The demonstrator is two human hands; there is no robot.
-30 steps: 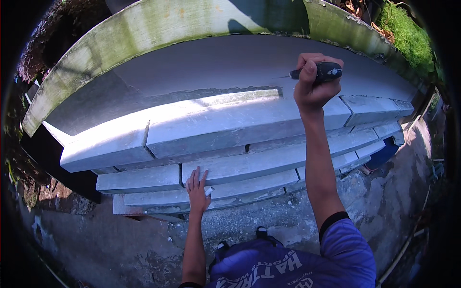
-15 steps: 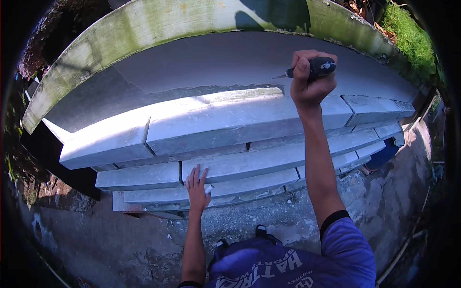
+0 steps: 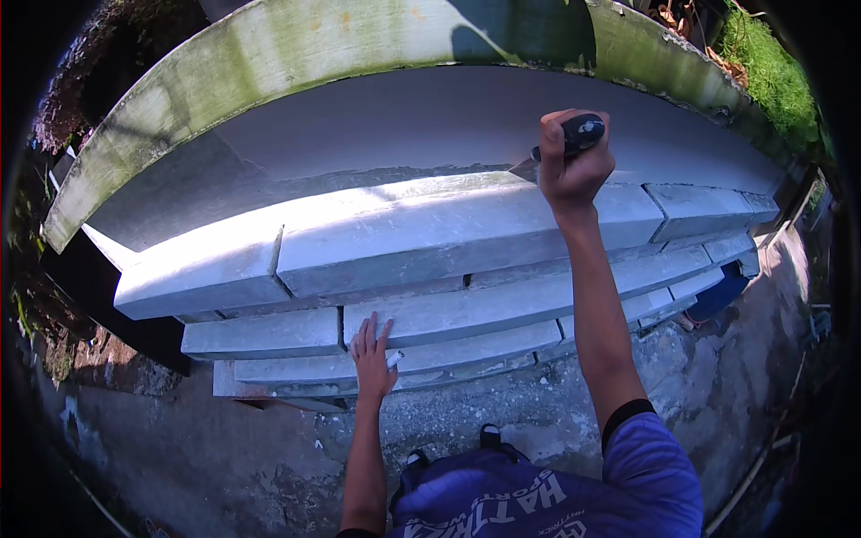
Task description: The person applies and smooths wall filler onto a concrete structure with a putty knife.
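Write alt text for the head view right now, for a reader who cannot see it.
A person's right hand grips a dark-handled tool at the back edge of the top course of stacked grey concrete slabs. The left hand lies flat on a lower slab, with a small white object by its thumb. A mossy concrete wall curves behind the stack.

A mossy concrete wall (image 3: pixel 296 54) curved across the top, sunlit, with shadow falling on the grey render below it. Rough, stained concrete ground (image 3: pixel 224 448) lay in front. Grass (image 3: pixel 762 63) and dry leaves showed at upper right, dark plants (image 3: pixel 99 63) at upper left.
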